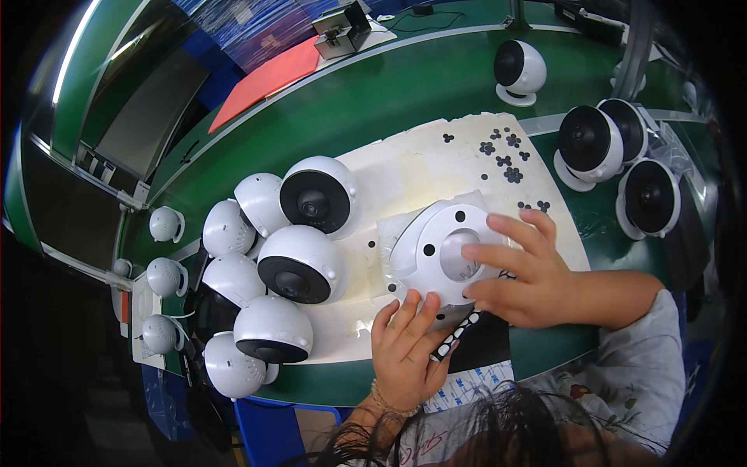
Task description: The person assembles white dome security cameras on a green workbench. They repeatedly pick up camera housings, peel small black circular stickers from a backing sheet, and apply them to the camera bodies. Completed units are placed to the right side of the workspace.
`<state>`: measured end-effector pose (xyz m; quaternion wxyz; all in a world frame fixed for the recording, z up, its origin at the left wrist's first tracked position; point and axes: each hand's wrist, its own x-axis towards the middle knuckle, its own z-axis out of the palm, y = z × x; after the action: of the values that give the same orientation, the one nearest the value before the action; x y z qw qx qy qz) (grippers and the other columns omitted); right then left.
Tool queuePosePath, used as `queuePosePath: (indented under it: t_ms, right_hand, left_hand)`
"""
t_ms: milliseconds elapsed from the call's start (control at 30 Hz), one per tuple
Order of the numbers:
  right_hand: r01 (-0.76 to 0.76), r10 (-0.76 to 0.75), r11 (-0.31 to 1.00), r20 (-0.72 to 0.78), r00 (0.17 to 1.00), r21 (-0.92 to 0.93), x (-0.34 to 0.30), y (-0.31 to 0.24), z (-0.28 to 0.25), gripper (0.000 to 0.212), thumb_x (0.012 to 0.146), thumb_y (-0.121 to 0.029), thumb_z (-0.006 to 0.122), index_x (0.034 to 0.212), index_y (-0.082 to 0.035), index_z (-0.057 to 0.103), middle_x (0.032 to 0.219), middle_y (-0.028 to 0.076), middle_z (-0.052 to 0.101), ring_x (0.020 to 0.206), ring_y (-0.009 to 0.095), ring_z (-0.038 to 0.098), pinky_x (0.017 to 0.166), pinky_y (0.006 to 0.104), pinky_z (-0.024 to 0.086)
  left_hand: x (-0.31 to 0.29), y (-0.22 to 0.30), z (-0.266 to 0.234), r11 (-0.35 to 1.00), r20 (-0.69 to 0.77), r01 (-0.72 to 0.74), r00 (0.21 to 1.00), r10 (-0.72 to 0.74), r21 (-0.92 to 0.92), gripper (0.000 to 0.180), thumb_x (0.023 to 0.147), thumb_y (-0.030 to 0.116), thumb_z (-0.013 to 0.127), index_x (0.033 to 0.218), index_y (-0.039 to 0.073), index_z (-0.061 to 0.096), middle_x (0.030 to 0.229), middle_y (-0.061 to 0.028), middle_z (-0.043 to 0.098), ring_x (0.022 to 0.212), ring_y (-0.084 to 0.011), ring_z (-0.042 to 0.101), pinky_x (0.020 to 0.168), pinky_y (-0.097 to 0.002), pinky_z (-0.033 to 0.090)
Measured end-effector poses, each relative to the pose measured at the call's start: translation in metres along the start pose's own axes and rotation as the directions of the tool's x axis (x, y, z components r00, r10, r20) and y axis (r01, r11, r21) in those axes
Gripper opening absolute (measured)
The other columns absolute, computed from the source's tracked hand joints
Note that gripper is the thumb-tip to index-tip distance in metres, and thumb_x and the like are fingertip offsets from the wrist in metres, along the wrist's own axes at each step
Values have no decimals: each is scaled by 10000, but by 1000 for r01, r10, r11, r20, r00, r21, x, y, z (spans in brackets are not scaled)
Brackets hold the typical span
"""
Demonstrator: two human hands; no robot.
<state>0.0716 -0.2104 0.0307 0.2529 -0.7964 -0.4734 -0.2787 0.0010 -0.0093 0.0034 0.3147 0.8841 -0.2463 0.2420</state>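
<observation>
Green bench curves around me, and the view turns black at its rim. Nearest, my hair hangs over part of my shirt, which bears red lettering, and reaches the near edge of a label sheet with repeating blue print. My left hand, a bracelet at its wrist, has fingers laid against the near side of a white unit, base up on the pale mat. One spotted strip lies by that hand; I cannot tell whether I clasp it. My right hand comes from the right, fingers spread and bent over the base's recess, hiding that side; whether the tips pinch anything I cannot tell. Black dots sit on the base.

To the left, more units crowd together, the front ones partly covering those behind. Black stickers dot the mat's far right corner. Beyond, to the right, three black-faced units overlap near clear plastic. Farther off, one unit stands alone, and a post blocks part of another. Farthest are a red sheet and a metal box.
</observation>
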Motion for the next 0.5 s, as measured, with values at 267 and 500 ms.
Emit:
queuePosePath:
  t_ms: [267,500]
  right_hand:
    - [-11,15,991,31,999,-130,0,8,-17,292,768,-316,584,998,-135,588,1141,41,529,1093,234,457,928,448,231]
    - [-529,506,844,-193,841,-92,65,136,-58,343,784,-244,557,1063,-46,535,1071,127,543,999,285,506,865,345,387]
  left_hand:
    - [2,3,-2,1000,10,9,1000,-9,-9,137,659,87,639,781,54,585,1238,-118,468,1183,-278,394,908,-446,301]
    - [0,4,-1,998,28,43,999,-42,-41,215,646,107,640,848,51,592,1211,-149,477,1154,-321,406,925,-462,284]
